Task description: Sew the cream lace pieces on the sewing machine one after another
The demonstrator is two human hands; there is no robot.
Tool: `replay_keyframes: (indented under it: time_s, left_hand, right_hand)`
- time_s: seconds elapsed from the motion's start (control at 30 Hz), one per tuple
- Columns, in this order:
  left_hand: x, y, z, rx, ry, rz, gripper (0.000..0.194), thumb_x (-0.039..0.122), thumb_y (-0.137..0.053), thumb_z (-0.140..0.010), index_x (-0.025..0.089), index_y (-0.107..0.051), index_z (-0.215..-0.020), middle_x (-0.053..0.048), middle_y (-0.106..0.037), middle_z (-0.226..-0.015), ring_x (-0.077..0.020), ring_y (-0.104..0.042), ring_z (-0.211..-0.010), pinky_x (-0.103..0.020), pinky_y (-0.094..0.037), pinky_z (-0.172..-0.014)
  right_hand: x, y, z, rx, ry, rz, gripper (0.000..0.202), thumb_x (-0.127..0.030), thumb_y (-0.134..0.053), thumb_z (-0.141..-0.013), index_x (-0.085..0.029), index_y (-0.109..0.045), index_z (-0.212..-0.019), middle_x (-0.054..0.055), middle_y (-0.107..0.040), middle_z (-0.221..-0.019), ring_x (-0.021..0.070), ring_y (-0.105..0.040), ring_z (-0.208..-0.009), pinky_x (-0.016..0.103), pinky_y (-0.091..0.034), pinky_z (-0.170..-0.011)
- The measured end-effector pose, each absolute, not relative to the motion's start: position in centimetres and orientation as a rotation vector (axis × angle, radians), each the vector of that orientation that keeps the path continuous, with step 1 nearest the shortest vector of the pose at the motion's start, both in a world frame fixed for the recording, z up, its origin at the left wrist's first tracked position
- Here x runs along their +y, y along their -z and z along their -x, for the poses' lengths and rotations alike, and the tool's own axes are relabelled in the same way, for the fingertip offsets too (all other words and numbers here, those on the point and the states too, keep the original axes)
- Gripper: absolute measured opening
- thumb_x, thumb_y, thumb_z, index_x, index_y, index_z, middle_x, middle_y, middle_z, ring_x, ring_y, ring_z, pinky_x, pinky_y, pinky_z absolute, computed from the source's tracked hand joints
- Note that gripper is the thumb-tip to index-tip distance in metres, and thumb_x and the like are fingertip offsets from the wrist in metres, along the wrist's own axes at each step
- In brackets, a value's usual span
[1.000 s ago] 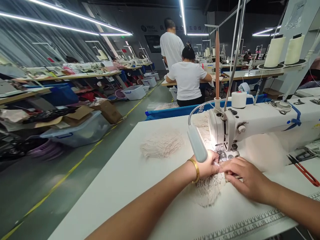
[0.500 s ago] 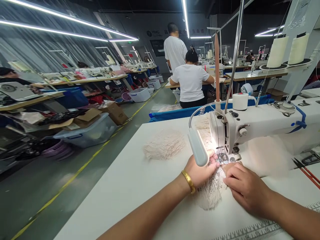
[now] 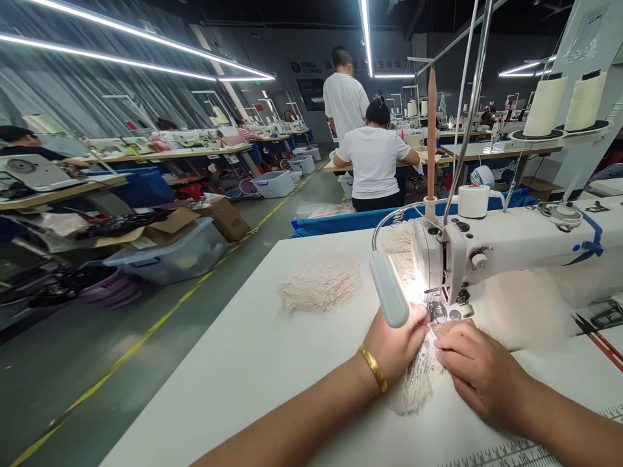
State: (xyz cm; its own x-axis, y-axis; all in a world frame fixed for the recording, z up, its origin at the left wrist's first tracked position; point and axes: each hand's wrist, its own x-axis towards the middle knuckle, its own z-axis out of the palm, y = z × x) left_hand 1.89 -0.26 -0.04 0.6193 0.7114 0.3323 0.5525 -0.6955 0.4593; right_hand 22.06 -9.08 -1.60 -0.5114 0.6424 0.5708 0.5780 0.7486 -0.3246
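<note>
Cream lace fabric (image 3: 415, 383) with a fringed end lies in front of the needle of a white sewing machine (image 3: 516, 243). My left hand (image 3: 396, 337), a gold bangle at its wrist, pinches the lace close to the presser foot (image 3: 438, 311); the lamp head partly covers the fingers. On the other side of the lace, my right hand (image 3: 479, 370) has its fingers curled and pressed together on the fabric's edge by the needle plate. A small tan piece (image 3: 442, 327) shows beside the right fingertips.
A grey lamp (image 3: 389, 288) hangs over my left hand. A lace pile (image 3: 321, 282) lies on the white table (image 3: 243, 350). Red-handled scissors (image 3: 601, 340) rest at right, a ruler (image 3: 506, 454) along the front. Ahead sits a person in white (image 3: 374, 159); another person (image 3: 345, 97) stands behind.
My left hand has shifted slightly in toward the lace, its fingers more closed by the foot. The fringed end hangs a little differently. The whole view has moved slightly.
</note>
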Motion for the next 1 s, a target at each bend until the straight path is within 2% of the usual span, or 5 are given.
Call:
replay_keyframes:
  time_s: [0.1, 0.33, 0.7, 0.9, 1.0]
  left_hand:
    - [-1.0, -0.1, -1.7, 0.931, -0.674, -2.732, 0.021, 0.015, -0.052, -0.095, 0.020, -0.064, -0.078, -0.003, -0.066, -0.076, -0.0215, -0.059, -0.077, -0.036, -0.045, -0.074]
    - [-1.8, -0.1, -0.3, 0.802, -0.765, -2.797, 0.021, 0.008, -0.048, -0.094, 0.019, -0.065, -0.091, -0.007, -0.071, -0.101, -0.0236, -0.062, -0.088, -0.039, -0.050, -0.081]
    - [-1.4, 0.2, -0.3, 0.634, -0.862, -2.911, 0.028, 0.007, -0.047, -0.095, 0.020, -0.071, -0.102, -0.006, -0.069, -0.087, -0.0201, -0.062, -0.077, -0.037, -0.052, -0.078]
    - [-1.6, 0.6, -0.2, 0.685, -0.846, -3.030, 0.028, 0.008, -0.046, -0.096, 0.019, -0.071, -0.101, -0.011, -0.069, -0.100, -0.0218, -0.061, -0.079, -0.039, -0.051, -0.076]
    - [-1.8, 0.4, -0.4, 0.620, -0.771, -3.083, 0.027, 0.008, -0.045, -0.097, 0.017, -0.070, -0.101, -0.011, -0.070, -0.096, -0.0237, -0.062, -0.081, -0.041, -0.050, -0.077]
  right_hand:
    - [-9.1, 1.7, -22.1, -2.258, -0.100, 0.923, 0.041, 0.004, -0.047, -0.086, -0.020, -0.063, -0.116, 0.011, -0.071, -0.107, 0.0283, -0.060, -0.099, 0.047, -0.057, -0.084]
    - [-9.1, 1.8, -22.1, -2.257, -0.111, 0.934, 0.043, 0.004, -0.046, -0.087, -0.020, -0.063, -0.117, 0.010, -0.071, -0.109, 0.0279, -0.059, -0.099, 0.048, -0.056, -0.083]
    - [-9.0, 1.8, -22.0, -2.257, -0.140, 0.926, 0.044, 0.005, -0.046, -0.086, -0.020, -0.062, -0.118, 0.010, -0.069, -0.106, 0.0290, -0.058, -0.101, 0.050, -0.057, -0.086]
    - [-9.1, 1.8, -22.1, -2.262, -0.149, 0.934, 0.043, 0.005, -0.046, -0.086, -0.021, -0.061, -0.117, 0.010, -0.068, -0.105, 0.0292, -0.059, -0.101, 0.051, -0.057, -0.087]
    - [-9.1, 1.9, -22.1, -2.263, -0.150, 0.933, 0.043, 0.005, -0.046, -0.086, -0.020, -0.061, -0.117, 0.010, -0.068, -0.105, 0.0295, -0.058, -0.102, 0.052, -0.057, -0.089]
